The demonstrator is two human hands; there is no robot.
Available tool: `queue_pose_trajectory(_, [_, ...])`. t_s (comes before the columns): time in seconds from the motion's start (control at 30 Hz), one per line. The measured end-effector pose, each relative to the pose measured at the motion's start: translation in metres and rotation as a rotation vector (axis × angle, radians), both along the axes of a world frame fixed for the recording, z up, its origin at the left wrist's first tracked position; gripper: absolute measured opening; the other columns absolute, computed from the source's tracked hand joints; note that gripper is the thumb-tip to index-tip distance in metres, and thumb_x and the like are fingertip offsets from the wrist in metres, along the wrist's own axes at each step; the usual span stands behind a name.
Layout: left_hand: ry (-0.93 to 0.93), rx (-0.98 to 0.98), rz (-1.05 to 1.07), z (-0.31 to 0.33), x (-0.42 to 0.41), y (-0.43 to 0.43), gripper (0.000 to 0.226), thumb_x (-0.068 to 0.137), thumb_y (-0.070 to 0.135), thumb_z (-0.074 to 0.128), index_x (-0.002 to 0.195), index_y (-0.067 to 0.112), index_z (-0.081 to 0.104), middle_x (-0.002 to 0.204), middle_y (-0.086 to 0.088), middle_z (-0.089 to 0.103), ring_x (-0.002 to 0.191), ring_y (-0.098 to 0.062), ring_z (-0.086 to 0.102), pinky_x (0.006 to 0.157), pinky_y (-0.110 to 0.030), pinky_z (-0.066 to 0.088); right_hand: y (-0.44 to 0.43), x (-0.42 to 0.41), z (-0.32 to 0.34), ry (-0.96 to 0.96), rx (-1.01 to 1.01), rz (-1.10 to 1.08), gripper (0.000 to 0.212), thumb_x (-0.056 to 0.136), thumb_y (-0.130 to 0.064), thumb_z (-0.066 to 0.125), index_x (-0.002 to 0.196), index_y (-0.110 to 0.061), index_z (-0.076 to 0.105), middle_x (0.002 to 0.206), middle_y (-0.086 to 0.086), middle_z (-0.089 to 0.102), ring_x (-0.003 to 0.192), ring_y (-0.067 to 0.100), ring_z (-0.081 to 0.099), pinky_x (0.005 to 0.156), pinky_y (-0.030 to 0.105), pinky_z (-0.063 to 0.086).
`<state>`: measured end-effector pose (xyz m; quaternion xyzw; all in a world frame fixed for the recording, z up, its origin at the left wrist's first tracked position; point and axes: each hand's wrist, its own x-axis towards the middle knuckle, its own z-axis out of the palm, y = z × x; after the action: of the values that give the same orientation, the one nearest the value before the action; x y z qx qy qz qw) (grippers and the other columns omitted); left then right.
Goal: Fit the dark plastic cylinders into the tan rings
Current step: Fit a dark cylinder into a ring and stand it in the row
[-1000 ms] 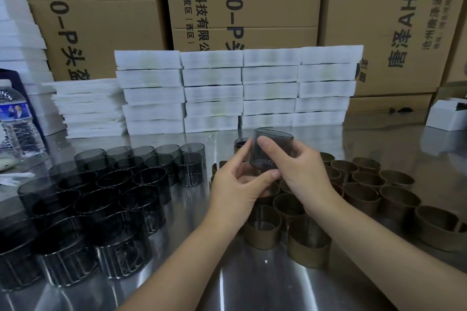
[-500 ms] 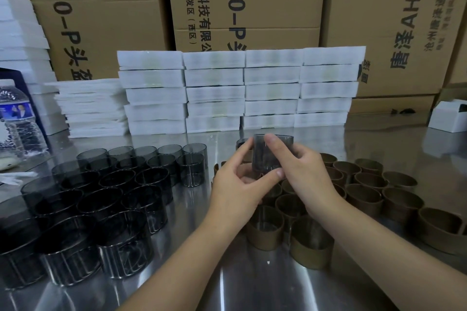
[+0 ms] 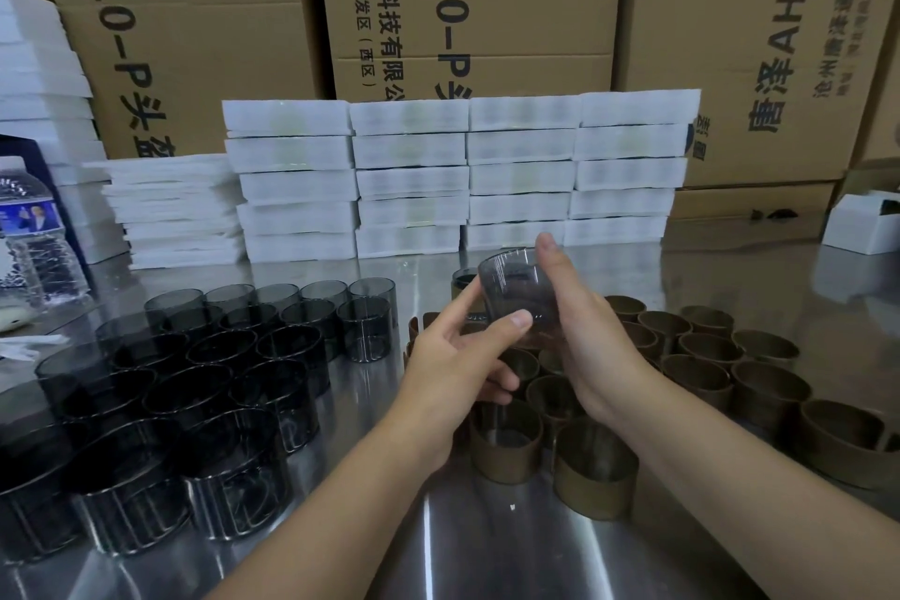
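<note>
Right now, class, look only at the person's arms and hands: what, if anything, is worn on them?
Nothing shows on them. The left hand and right hand are bare, without gloves, and no rings, watch or wristband can be seen. Both forearms are uncovered up to the frame edge, so no sleeve is visible.

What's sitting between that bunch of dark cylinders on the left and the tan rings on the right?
In the head view, mostly bare steel table, crossed by the person's left hand and forearm, separates the dark cylinders from the tan rings.
</note>
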<state>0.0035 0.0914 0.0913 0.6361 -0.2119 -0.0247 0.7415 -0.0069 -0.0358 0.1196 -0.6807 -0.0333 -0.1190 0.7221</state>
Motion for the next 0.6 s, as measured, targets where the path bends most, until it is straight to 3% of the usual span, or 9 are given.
queue_pose_trajectory(0.1, [0.023,-0.04,-0.094,0.0019,-0.0007,-0.0003,0.06,0.062,0.05,0.072,0.121,0.044,0.063,0.1,-0.007,0.076,0.046,-0.007,0.053,0.052,-0.021,0.05,-0.0009,-0.0003,0.0011,0.008,0.088,0.104,0.078,0.064,-0.074,0.055,0.109,-0.012,0.072,0.104,0.01,0.074,0.103,0.027,0.068,0.101,0.041,0.047])
queue_pose_trajectory(0.27, [0.062,-0.105,-0.243,0.0002,0.0028,0.0011,0.052,0.066,0.051,0.066,0.118,0.044,0.062,0.104,-0.014,0.074,0.043,-0.008,0.044,0.05,-0.022,0.049,-0.0016,-0.0013,0.0015,-0.015,0.148,0.187,0.063,0.083,-0.064,0.046,0.112,-0.013,0.068,0.106,0.011,0.072,0.1,0.025,0.066,0.096,0.042,0.046])
queue_pose_trajectory(0.43, [0.071,-0.111,-0.177,-0.0014,0.0017,-0.004,0.069,0.061,0.05,0.072,0.128,0.046,0.056,0.105,-0.01,0.074,0.047,-0.009,0.052,0.048,-0.024,0.05,0.0003,-0.005,0.003,0.009,0.123,0.123,0.074,0.068,-0.069,0.056,0.113,-0.011,0.069,0.109,0.012,0.072,0.108,0.029,0.066,0.107,0.047,0.043])
queue_pose_trajectory(0.6, [0.029,-0.018,-0.034,-0.003,-0.0021,-0.0046,0.075,0.062,0.048,0.084,0.13,0.043,0.053,0.089,0.006,0.076,0.059,-0.009,0.064,0.053,-0.023,0.052,0.004,-0.0071,0.0023,0.008,-0.01,-0.014,0.075,0.052,-0.08,0.058,0.095,-0.021,0.077,0.094,-0.001,0.077,0.097,0.017,0.07,0.1,0.038,0.045])
